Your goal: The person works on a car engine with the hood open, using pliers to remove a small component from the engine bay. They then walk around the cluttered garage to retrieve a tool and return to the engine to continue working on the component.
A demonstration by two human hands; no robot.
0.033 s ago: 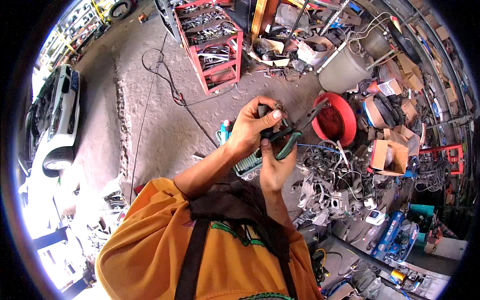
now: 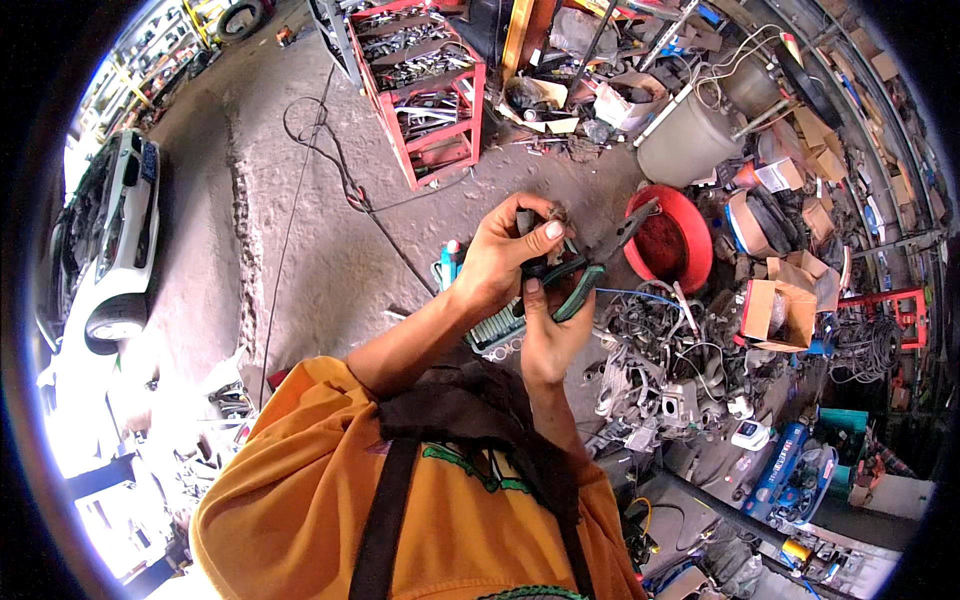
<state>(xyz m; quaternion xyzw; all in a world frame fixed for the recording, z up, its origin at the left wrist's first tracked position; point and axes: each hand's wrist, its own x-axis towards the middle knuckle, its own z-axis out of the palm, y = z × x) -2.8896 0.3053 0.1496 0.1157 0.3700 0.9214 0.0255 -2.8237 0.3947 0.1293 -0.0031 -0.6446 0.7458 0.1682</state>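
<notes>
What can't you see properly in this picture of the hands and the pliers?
Head view only:
- The small dark part at the left hand: fingers cover most of it, too small to identify.
- The pliers: the right hand hides part of the green handles.
- The red shelf: its contents are too small and bent by the lens.
- The white car: washed out by glare.

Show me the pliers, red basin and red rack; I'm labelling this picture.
pliers [image 2: 578, 283]: head view, green handle.
red basin [image 2: 690, 222]: head view, right rim.
red rack [image 2: 475, 105]: head view, right front post.
</notes>
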